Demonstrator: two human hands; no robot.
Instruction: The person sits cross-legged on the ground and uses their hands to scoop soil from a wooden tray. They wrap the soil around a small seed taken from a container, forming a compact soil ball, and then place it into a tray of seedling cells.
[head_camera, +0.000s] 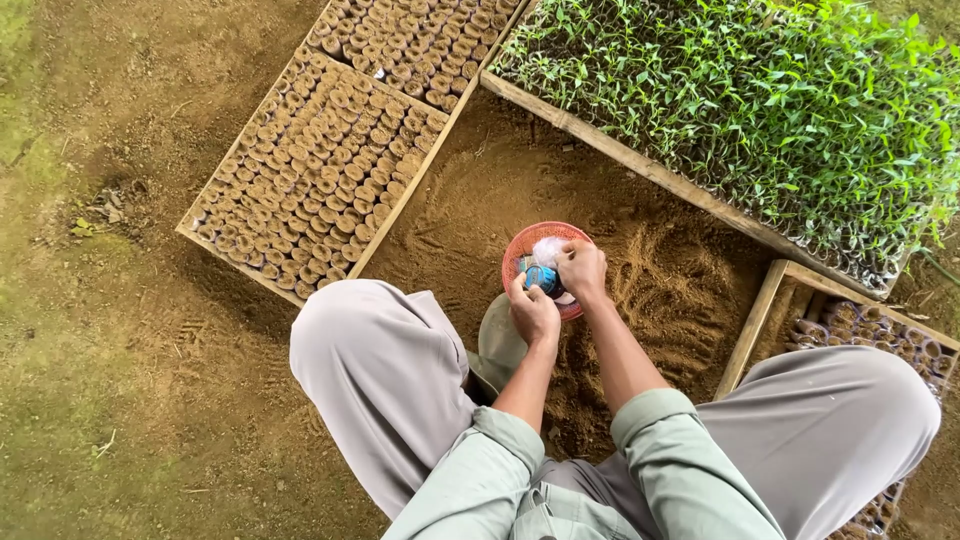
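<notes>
A small round red basket (520, 245) sits on the bare soil between my knees. Both hands are over it. My left hand (533, 312) grips a small blue object (541, 278) at the basket's near side. My right hand (582, 268) pinches a crumpled clear plastic bag (548, 250) at the top of that blue object. The rest of the basket's contents are hidden under my hands.
A wooden tray (215, 240) packed with several soil-filled pots lies to the left, another (405, 40) behind it. A wooden-edged bed of green seedlings (760, 100) fills the upper right. A further wooden frame (750, 325) with pots is beside my right knee. Loose brown soil (660, 280) surrounds the basket.
</notes>
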